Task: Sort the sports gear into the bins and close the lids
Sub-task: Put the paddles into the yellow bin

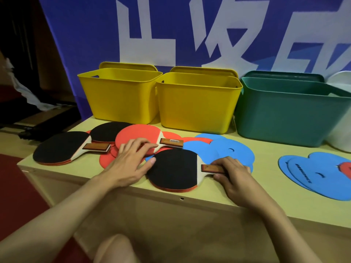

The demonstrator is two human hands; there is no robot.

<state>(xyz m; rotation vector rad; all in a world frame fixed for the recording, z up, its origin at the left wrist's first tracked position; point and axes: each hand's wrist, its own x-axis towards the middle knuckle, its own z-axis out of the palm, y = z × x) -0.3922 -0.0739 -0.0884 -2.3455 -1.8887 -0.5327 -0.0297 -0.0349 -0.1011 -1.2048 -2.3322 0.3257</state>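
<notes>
The nearest paddle (pixel 173 168) lies black side up at the front edge of the pale wooden worktop (pixel 284 202); all positions below are given from it. The right hand (pixel 234 176) grips its wooden handle, fingers curled over the top and thumb below. The left hand (pixel 131 158) lies just left of its blade, fingers spread and relaxed, thumb tip touching the blade's rim, fingertips on the red paddle (pixel 139 136) directly behind. Further left lies a black-faced paddle (pixel 60 147), handle pointing right; behind that one, another black-faced paddle (pixel 108 130). Flat red discs (pixel 106 160) show under these paddles. Just right of and behind the nearest paddle lies a stack of blue foam cutouts (pixel 232 150); well to the right, a second blue stack (pixel 315 175). Along the back of the worktop stand open bins: two yellow ones (pixel 119 97) (pixel 197 105) behind the paddles, and a green one (pixel 288 114) back right. Each has its lid standing upright behind it. A white bin (pixel 340 137) is partly visible at the far right edge.
</notes>
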